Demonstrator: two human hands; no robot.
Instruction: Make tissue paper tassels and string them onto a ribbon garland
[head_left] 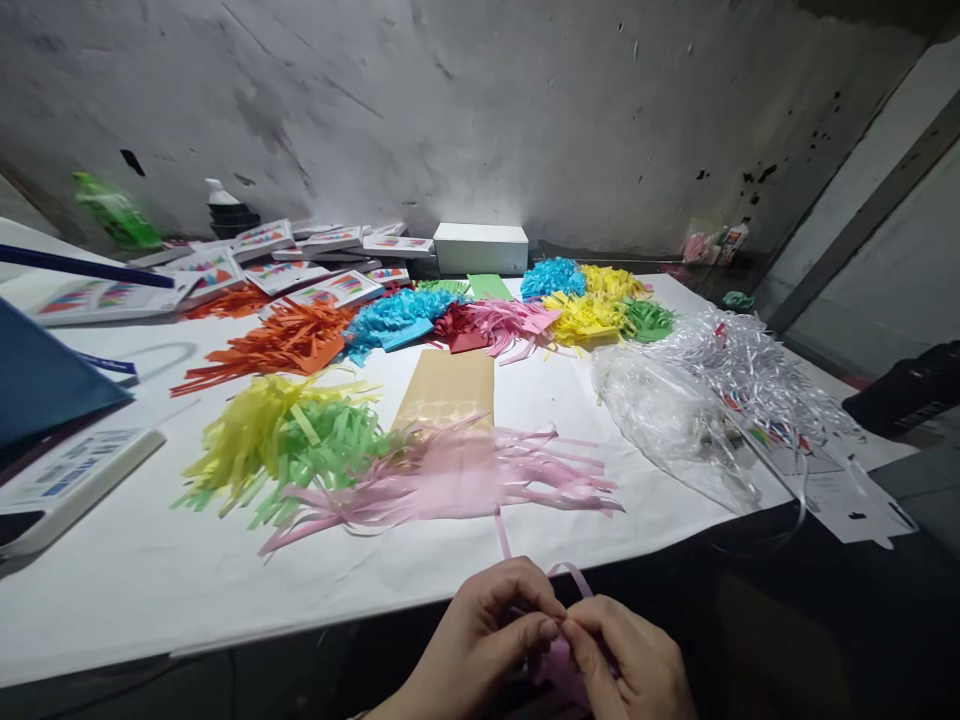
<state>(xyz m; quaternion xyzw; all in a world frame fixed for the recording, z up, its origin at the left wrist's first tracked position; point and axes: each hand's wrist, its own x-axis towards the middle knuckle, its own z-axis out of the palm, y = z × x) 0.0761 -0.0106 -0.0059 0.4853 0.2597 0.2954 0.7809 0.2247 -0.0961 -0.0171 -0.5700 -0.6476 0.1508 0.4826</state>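
Just off the table's front edge, my left hand [499, 630] and my right hand [626, 655] meet fingertip to fingertip. Both are closed in a pinch on pink fringed tissue paper [559, 668], mostly hidden behind the fingers. Thin pink strips stick up above the hands. Beyond them, a flat sheet of pink tissue paper [457, 480], its two ends cut into fringe, lies over a brown cardboard piece [450, 390]. Left of it sit a green tissue tassel [330, 445] and a yellow tissue tassel [251, 430], partly overlapping.
Orange [281, 340], blue, red, pink and yellow fringe bundles line the table's back. Flat printed boxes [337, 290] pile at back left, near a white box [480, 248]. Clear plastic [675, 420] and silvery fringe [750, 370] cover the right. A white box [75, 480] lies at left.
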